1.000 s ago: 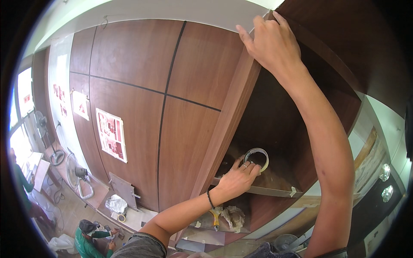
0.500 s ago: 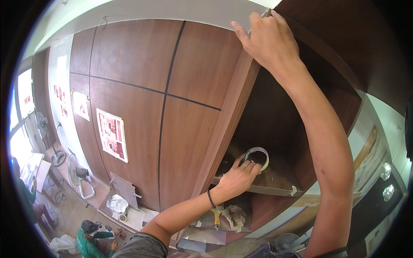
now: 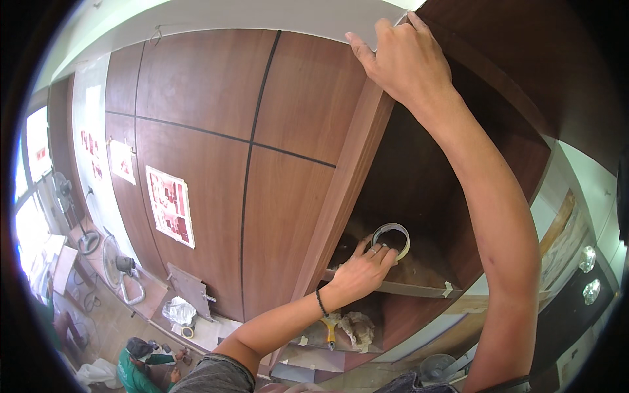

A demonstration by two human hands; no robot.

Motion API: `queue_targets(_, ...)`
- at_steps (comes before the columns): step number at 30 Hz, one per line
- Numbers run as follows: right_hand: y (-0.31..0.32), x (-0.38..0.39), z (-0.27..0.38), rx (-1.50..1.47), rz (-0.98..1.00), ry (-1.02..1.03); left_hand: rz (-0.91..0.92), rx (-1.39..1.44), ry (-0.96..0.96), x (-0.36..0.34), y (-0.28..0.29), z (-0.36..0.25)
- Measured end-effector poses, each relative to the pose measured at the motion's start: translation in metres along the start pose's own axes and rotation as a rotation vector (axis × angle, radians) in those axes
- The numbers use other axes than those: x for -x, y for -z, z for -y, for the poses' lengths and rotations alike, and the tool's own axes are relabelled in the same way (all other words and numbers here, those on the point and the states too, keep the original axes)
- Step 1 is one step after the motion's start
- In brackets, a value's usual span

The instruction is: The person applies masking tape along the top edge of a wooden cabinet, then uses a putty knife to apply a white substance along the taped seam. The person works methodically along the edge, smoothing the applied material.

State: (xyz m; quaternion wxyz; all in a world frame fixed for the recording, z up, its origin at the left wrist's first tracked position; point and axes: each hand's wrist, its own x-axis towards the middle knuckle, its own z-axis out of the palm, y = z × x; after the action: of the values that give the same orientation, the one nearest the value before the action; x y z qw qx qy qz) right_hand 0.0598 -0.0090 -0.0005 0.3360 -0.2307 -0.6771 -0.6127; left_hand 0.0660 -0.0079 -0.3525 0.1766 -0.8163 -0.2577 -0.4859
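My left hand (image 3: 375,261) is closed on a roll of tape (image 3: 404,240) inside the wooden cabinet (image 3: 367,143), just above the shelf's front edge (image 3: 418,287). My right hand (image 3: 402,60) is raised to the top corner of the cabinet, beside the white soffit (image 3: 262,14); its thumb is stretched out and its fingers are apart, some bent onto the corner, their tips partly hidden. On the lower shelf sit a yellow-handled brush (image 3: 330,334) and a crumpled cloth (image 3: 359,331).
Wood wall panels (image 3: 196,88) carry taped printouts (image 3: 169,206). Below stand fans (image 3: 120,264), a crumpled foil bundle (image 3: 178,310) and a leaning board (image 3: 188,288). A co-worker in green (image 3: 135,368) crouches at lower left; another person (image 3: 52,314) is partly visible at the far left.
My right hand has shifted slightly left and up along the top corner. My left hand and the tape roll have not visibly moved. The co-workers have moved slightly.
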Motion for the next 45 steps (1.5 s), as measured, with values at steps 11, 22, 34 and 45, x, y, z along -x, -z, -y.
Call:
queue_targets(11,0.007,0.017,-0.003,-0.053,-0.071,-0.042,-0.032,0.024,-0.023,-0.004,-0.003,-0.003)
queue_targets(22,0.097,0.218,0.024,-0.869,0.069,-0.870,-0.266,0.438,0.098,-0.004,0.011,-0.001)
queue_targets(34,0.115,0.353,0.117,-1.589,-0.077,-1.316,-0.116,0.658,0.170,0.010,0.016,-0.029)
queue_targets(45,0.146,0.357,0.051,-1.226,0.638,-0.717,0.157,0.405,-0.018,-0.027,0.091,-0.035)
